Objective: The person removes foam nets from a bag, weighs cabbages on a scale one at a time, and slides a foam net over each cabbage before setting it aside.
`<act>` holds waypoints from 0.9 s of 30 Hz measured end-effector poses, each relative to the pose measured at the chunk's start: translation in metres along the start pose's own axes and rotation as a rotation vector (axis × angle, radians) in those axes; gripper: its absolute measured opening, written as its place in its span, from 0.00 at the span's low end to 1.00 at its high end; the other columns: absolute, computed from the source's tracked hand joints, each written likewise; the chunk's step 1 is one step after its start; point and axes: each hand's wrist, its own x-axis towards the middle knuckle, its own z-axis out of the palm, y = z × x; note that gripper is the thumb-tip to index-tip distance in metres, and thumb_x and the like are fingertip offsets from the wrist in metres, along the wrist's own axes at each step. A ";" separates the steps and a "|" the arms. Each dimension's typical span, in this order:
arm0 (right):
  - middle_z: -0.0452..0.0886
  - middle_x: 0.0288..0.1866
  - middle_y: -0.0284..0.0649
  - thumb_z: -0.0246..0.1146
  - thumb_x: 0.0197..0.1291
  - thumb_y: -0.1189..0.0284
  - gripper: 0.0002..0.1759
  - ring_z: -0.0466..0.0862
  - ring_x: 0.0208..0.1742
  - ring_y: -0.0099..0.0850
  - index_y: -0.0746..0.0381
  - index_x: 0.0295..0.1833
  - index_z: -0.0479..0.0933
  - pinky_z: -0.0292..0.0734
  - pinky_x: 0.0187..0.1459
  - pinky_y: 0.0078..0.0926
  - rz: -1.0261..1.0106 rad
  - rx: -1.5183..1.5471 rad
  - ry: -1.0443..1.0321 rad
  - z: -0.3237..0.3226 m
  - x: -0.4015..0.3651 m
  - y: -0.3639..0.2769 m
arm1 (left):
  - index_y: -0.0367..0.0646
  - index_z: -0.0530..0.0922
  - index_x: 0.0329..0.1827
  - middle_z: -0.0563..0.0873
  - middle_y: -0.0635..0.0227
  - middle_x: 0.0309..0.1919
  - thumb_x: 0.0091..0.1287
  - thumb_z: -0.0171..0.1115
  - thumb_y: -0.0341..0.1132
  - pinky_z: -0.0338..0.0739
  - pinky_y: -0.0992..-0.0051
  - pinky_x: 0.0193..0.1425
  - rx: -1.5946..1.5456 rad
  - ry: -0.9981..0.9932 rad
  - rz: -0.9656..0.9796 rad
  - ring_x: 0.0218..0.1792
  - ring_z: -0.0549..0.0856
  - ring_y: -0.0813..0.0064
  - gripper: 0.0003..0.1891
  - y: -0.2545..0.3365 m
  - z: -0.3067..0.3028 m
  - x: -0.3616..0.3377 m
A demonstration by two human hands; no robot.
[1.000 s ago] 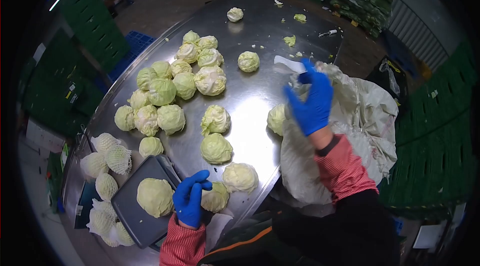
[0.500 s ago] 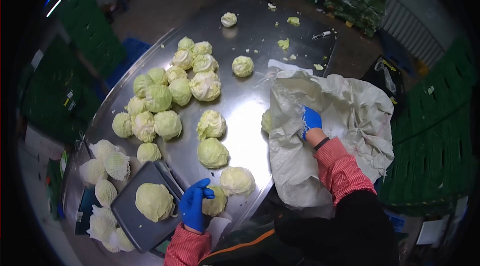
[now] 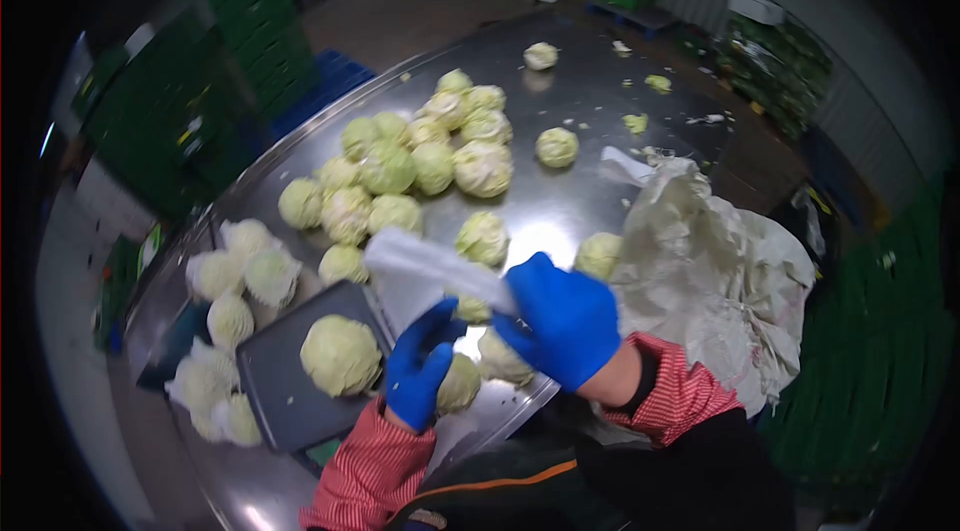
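Observation:
My right hand (image 3: 560, 319), in a blue glove, holds a white foam net sleeve (image 3: 420, 266) out over the near part of the steel table (image 3: 560, 201). My left hand (image 3: 422, 371), also gloved in blue, is raised beside it with fingers apart, touching the sleeve's lower edge, above a cabbage (image 3: 458, 383) near the table's front edge. Another cabbage (image 3: 340, 354) lies on a dark tray (image 3: 275, 391) to the left.
Several bare cabbages (image 3: 420, 166) are grouped on the table's middle and left. Several netted cabbages (image 3: 235, 276) lie at the near left. A large white sack (image 3: 720, 271) hangs over the table's right edge. Green crates (image 3: 240, 1) stand around the floor.
My right hand left the white sack and came to the near centre with a white net sleeve in it. My left hand lifted off the cabbage toward the sleeve. The view shifted right.

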 end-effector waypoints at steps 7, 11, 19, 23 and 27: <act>0.74 0.27 0.33 0.66 0.55 0.63 0.17 0.72 0.29 0.21 0.62 0.44 0.74 0.70 0.34 0.22 0.458 0.776 -0.719 0.116 -0.045 -0.021 | 0.33 0.73 0.54 0.81 0.67 0.41 0.65 0.59 0.32 0.74 0.75 0.49 -0.038 0.346 -0.291 0.41 0.79 0.78 0.17 0.006 -0.043 -0.005; 0.78 0.38 0.43 0.68 0.51 0.57 0.29 0.79 0.36 0.33 0.62 0.54 0.71 0.75 0.42 0.28 0.376 0.750 -0.636 0.117 -0.032 -0.028 | 0.32 0.75 0.51 0.82 0.64 0.40 0.64 0.59 0.36 0.74 0.79 0.47 0.038 0.253 -0.361 0.40 0.80 0.78 0.17 -0.021 -0.082 -0.022; 0.73 0.24 0.37 0.68 0.53 0.65 0.15 0.73 0.27 0.23 0.64 0.39 0.75 0.71 0.33 0.23 0.374 0.925 -0.550 0.163 -0.027 -0.036 | 0.38 0.74 0.53 0.81 0.64 0.43 0.69 0.50 0.40 0.74 0.79 0.46 -0.609 0.217 -0.504 0.40 0.79 0.80 0.17 -0.021 -0.087 -0.052; 0.69 0.18 0.34 0.69 0.52 0.64 0.14 0.67 0.22 0.21 0.63 0.32 0.75 0.67 0.27 0.22 0.456 0.869 -0.594 0.160 -0.052 -0.043 | 0.37 0.75 0.42 0.80 0.67 0.32 0.67 0.57 0.40 0.74 0.76 0.41 0.379 0.196 -0.379 0.34 0.77 0.80 0.13 -0.014 -0.072 -0.076; 0.72 0.23 0.35 0.69 0.52 0.66 0.14 0.69 0.24 0.20 0.65 0.32 0.74 0.68 0.28 0.21 0.208 0.758 -0.608 0.148 -0.054 -0.054 | 0.40 0.77 0.42 0.81 0.68 0.33 0.68 0.55 0.39 0.73 0.79 0.38 -0.314 0.164 -0.285 0.33 0.78 0.82 0.11 -0.068 -0.093 -0.095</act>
